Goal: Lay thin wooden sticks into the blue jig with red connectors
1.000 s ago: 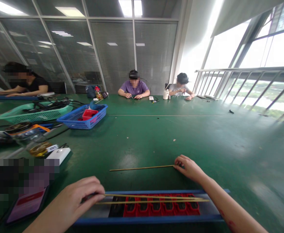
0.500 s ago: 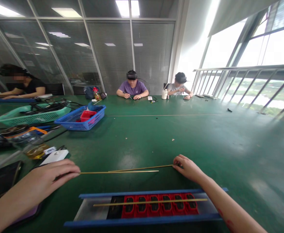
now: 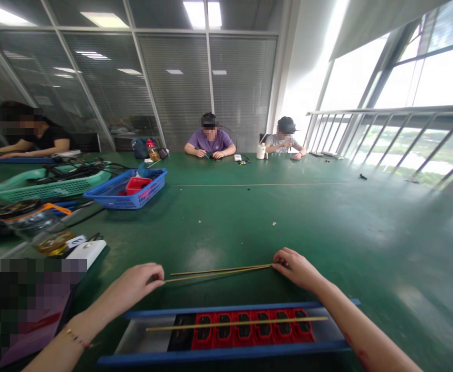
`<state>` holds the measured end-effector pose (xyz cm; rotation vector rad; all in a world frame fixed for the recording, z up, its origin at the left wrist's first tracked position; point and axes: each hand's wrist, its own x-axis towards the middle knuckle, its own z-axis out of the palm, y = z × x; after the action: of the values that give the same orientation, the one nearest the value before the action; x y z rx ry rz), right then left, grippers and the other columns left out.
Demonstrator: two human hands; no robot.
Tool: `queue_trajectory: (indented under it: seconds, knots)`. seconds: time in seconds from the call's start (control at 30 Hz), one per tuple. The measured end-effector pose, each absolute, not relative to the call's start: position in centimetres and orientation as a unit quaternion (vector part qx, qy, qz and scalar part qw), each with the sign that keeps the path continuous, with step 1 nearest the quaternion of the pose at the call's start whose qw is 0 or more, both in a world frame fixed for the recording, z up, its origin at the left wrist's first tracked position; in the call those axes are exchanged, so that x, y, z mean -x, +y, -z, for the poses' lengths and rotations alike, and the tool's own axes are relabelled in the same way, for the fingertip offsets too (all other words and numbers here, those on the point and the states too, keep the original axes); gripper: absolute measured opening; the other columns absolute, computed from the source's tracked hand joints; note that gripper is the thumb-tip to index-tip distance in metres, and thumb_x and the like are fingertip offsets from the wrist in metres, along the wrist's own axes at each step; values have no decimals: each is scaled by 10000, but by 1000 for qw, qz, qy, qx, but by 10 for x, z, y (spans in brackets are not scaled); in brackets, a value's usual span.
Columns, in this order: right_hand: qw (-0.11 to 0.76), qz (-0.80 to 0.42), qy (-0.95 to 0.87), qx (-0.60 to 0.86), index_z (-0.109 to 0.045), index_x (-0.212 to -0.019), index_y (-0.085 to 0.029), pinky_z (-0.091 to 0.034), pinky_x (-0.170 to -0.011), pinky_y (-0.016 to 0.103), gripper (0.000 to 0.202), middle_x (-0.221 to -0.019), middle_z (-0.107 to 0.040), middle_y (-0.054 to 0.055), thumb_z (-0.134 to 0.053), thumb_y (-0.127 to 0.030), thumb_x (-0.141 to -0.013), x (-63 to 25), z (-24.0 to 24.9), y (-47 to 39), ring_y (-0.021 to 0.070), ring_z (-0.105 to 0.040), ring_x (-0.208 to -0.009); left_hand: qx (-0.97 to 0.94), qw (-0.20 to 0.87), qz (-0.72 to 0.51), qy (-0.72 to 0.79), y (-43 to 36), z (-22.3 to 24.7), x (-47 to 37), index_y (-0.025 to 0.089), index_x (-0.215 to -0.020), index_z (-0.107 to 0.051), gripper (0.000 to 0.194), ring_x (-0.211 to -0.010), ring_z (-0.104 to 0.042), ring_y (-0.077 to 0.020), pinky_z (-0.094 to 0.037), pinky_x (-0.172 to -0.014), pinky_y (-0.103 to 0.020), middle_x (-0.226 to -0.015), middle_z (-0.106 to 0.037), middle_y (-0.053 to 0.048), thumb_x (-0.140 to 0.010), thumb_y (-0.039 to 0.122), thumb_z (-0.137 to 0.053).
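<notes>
My left hand (image 3: 139,284) pinches the left end of a thin wooden stick (image 3: 211,276) above the green table. The stick's other end meets the fingertips of my right hand (image 3: 298,271). A second thin wooden stick (image 3: 195,272) runs just above it, its right end pinched in my right hand; the two converge there and spread apart leftward. Nearer to me lies a long tray with blue edge rails (image 3: 226,355), holding several red blocks (image 3: 205,343) with black centres. A third thin stick (image 3: 237,324) lies lengthwise across them.
A blue basket (image 3: 106,199) and a green basket (image 3: 13,194) of cables stand at the left. Closer are a white box (image 3: 90,253) and a yellowish tape roll (image 3: 56,243). Two people (image 3: 209,142) sit across the table, another at far left.
My left hand has moved right with its stick, carrying the stick's far end up to my right fingertips. My right hand has stayed nearly in place.
</notes>
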<state>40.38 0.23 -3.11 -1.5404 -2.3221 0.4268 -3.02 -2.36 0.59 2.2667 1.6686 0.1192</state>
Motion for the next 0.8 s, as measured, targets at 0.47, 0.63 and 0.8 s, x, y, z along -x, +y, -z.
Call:
queue_trajectory:
  seconds: [0.47,0.63,0.8]
  knots:
    - [163,-169,-812,535,-585,-815,-219,-437,-667,248,108,-811,-559,19,-531,-296,-760,-406,33,5,135,-550,-716,-826,147,-89,538,14,11,-11,197,-778,-574,153,-689,-537,-143,-365,-627,-227,-739,-573,-1,-780,323,-485]
    - [170,-169,-814,529,-586,-812,-220,-439,-658,243,109,-807,-564,17,-520,-292,-764,-407,33,5,131,-553,-704,-821,178,-86,535,8,-1,-16,197,-780,-599,205,-687,-543,-144,-380,-630,-232,-788,-573,-14,-768,371,-491]
    - [171,-161,-816,528,-579,-815,-217,-435,-652,244,114,-802,-558,20,-513,-297,-766,-407,34,4,134,-546,-701,-814,235,-83,525,-27,-39,-19,208,-780,-623,271,-698,-543,-143,-387,-640,-227,-789,-591,-10,-782,423,-459]
